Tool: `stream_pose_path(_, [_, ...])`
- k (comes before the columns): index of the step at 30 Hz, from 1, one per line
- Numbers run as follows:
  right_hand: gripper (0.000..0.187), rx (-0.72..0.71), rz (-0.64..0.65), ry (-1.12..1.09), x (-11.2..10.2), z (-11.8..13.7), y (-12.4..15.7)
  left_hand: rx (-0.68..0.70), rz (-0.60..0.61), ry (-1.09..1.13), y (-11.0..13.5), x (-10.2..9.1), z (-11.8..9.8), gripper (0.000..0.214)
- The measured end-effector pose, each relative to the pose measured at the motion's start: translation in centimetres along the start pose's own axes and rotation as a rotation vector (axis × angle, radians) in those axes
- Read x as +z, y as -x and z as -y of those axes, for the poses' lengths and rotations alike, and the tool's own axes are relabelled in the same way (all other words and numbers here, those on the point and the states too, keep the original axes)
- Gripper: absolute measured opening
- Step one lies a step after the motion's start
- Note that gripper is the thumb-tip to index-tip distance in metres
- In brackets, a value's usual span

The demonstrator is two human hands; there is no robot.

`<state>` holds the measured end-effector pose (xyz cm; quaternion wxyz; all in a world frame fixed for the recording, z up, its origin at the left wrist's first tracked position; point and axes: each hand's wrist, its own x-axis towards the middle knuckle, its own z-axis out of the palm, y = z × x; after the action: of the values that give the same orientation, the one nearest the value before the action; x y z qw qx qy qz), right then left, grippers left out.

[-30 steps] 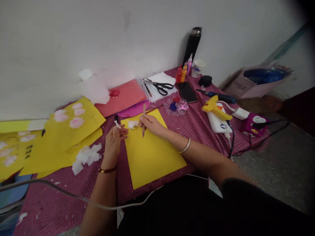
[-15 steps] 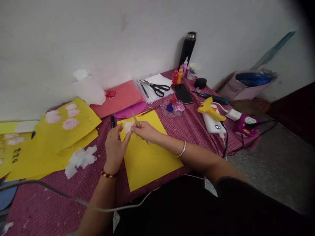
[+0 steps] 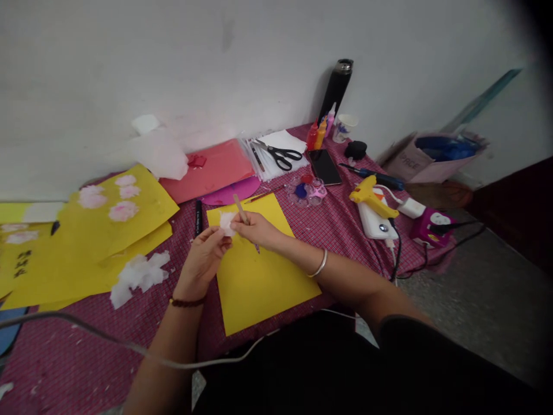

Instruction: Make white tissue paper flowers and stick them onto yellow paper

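Observation:
Between my two hands is a small piece of white tissue paper (image 3: 226, 222). My left hand (image 3: 203, 259) pinches its lower left edge, fingers curled. My right hand (image 3: 258, 230) grips its right side between thumb and finger, and a slim brush-like stick (image 3: 241, 208) is also tucked in that hand, its purple end pointing down. Below them lies a plain yellow sheet (image 3: 263, 294), flat on the checked tablecloth. A loose heap of white tissue pieces (image 3: 140, 276) sits left of my left forearm. Close to my left fingers lies a black marker (image 3: 199, 218).
Yellow sheets with pink tissue flowers (image 3: 125, 210) lie left. Behind are a red folder (image 3: 216, 170) and scissors (image 3: 280, 154). A paint palette (image 3: 306, 190), phone (image 3: 325, 167), paint bottles (image 3: 320, 135) and yellow glue gun (image 3: 371, 195) stand right. A cable (image 3: 142, 350) crosses the foreground.
My left fingers have curled in from a spread pose and now pinch the tissue piece. My right hand keeps hold of the tissue and the stick. The view has shifted slightly.

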<state>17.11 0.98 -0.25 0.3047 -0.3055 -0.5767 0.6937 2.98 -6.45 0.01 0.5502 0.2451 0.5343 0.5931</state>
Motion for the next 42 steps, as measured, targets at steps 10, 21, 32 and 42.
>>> stream_pose_path(10, [0.029,-0.091,-0.077,-0.333,-1.0,1.3,-0.1,0.138,-0.139,-0.004,-0.3,0.3,0.4,0.026])
stream_pose_path(21, [0.029,-0.148,-0.062,-0.192,-0.6,0.1,-0.4,0.123,-0.131,0.07,-0.1,0.8,0.6,0.025])
stream_pose_path(32, [0.024,-0.146,-0.024,-0.447,-0.7,0.7,-0.1,-0.015,0.036,0.393,0.2,0.5,-1.1,0.009])
stream_pose_path(42, [0.024,0.012,-0.096,-0.693,-1.3,2.7,-0.3,0.796,0.037,-0.632,-0.7,3.4,-5.1,0.008])
